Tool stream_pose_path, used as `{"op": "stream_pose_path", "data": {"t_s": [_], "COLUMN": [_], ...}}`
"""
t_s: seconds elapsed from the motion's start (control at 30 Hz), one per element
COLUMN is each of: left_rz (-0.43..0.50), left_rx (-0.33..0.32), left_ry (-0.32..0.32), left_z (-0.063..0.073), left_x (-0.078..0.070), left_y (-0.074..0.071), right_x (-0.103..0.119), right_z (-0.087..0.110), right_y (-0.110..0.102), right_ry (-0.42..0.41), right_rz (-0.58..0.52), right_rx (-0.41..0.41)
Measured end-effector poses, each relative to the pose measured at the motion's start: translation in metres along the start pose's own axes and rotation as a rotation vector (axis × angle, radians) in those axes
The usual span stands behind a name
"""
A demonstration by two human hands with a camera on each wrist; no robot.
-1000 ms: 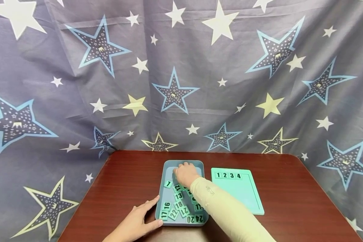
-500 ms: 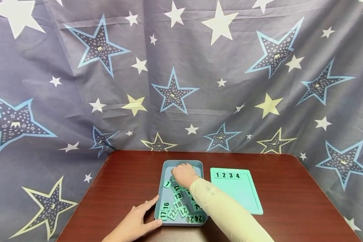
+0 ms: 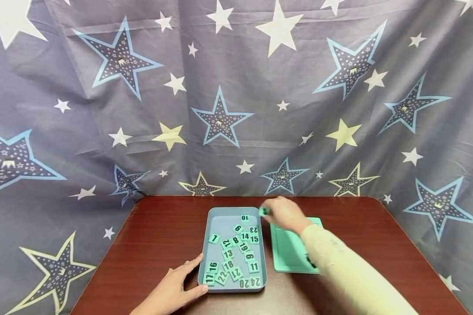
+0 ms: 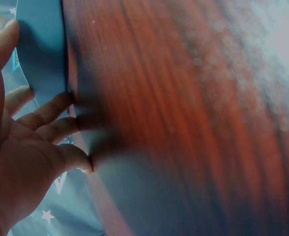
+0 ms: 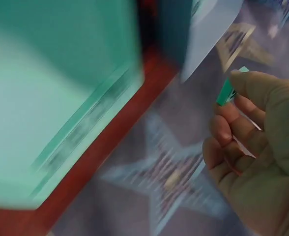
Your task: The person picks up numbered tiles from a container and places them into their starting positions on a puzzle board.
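My right hand (image 3: 284, 212) is over the top edge of the green board (image 3: 291, 251), pinching a small green number tile (image 3: 263, 211) between thumb and fingers. In the right wrist view the tile (image 5: 226, 92) shows its edge; its number cannot be read. A blue-grey tray (image 3: 203, 245) holds several loose number tiles, among them tile 7 (image 3: 214, 239), tile 10 (image 3: 245, 217) and tile 13 (image 3: 228, 253). My left hand (image 3: 173, 284) rests at the tray's lower left, its extended fingers and thumb touching the outer wall. The hand and sleeve hide the board's top row and right part.
Both the tray and the board lie on a dark red wooden table (image 3: 165, 232). Directly behind its far edge hangs a grey curtain (image 3: 252, 144) printed with stars.
My right hand has lifted out of the tray with a tile and moved right, to the board. More tiles in the tray are uncovered. The left hand stays at the tray.
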State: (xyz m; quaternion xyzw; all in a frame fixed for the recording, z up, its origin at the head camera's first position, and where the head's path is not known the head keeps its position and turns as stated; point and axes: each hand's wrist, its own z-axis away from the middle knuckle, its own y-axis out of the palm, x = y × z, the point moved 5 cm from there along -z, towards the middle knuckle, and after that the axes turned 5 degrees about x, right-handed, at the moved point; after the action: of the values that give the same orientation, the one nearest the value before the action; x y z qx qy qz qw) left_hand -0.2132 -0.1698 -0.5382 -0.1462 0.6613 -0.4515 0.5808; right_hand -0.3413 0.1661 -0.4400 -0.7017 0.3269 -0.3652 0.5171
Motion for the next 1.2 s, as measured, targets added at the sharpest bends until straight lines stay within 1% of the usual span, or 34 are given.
{"op": "stream_pose_path", "data": {"t_s": [0.1,0.2,0.3,0.37,0.5,0.67,0.9,1.07,1.2], "left_rz": [-0.005,-0.016,-0.023,-0.018,-0.014,-0.017,-0.004,-0.020,-0.020], "left_rx": [-0.006,-0.013,-0.019,-0.021,-0.018,-0.021,0.002,-0.020,-0.029], "left_ry": [0.003,0.005,-0.008,-0.020,-0.032,-0.018,-0.013,-0.004,-0.006], "left_z": [0.000,-0.001,-0.001,0.000,-0.001,0.000,-0.001,-0.002,-0.002], "left_x": [0.001,0.002,0.004,0.005,0.006,0.007,0.004,0.003,0.003], "left_y": [-0.001,-0.002,-0.003,-0.004,-0.003,-0.001,0.001,0.002,0.002], "right_x": [-0.047,-0.087,-0.115,-0.125,-0.133,-0.129,-0.127,-0.130,-0.132], "right_z": [0.029,0.057,0.077,0.086,0.095,0.094,0.096,0.098,0.099], "right_y": [-0.012,-0.015,-0.012,-0.008,0.002,0.010,0.017,0.020,0.022], "right_ry": [0.057,0.115,0.150,0.153,0.130,0.120,0.127,0.125,0.118], "right_rz": [0.002,0.028,0.061,0.077,0.113,0.148,0.173,0.184,0.165], "right_rx": [-0.006,0.010,0.032,0.044,0.057,0.063,0.071,0.064,0.053]}}
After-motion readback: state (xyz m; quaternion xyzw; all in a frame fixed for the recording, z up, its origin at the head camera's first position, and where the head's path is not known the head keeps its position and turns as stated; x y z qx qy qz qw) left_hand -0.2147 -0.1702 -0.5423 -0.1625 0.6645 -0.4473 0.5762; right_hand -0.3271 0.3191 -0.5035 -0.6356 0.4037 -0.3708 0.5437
